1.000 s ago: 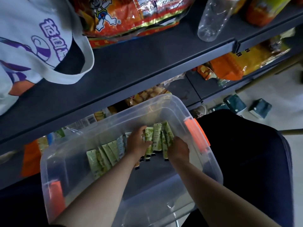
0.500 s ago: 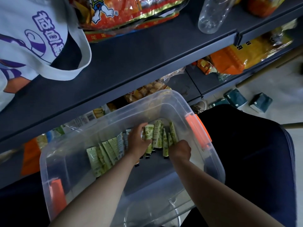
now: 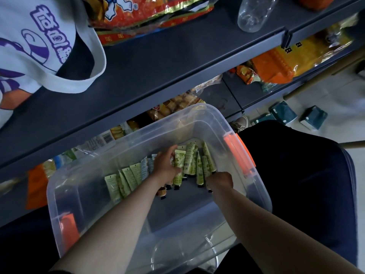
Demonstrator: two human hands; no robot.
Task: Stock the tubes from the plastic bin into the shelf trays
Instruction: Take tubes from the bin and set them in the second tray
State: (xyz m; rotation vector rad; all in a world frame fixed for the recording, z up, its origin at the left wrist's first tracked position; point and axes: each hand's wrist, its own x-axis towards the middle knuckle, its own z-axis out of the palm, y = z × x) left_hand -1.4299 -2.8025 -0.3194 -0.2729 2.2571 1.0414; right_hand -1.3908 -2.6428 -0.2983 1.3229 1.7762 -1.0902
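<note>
Fingertips of right hand (image 3: pixel 219 179) hidden

® mark on snack bag (image 3: pixel 150 14)

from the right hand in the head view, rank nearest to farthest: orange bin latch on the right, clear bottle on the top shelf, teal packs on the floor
From the right hand, inside the bin:
1. Orange bin latch, on the bin's right wall just beside it.
2. Teal packs, on the floor to the upper right.
3. Clear bottle, lying on the top shelf, far above.
</note>
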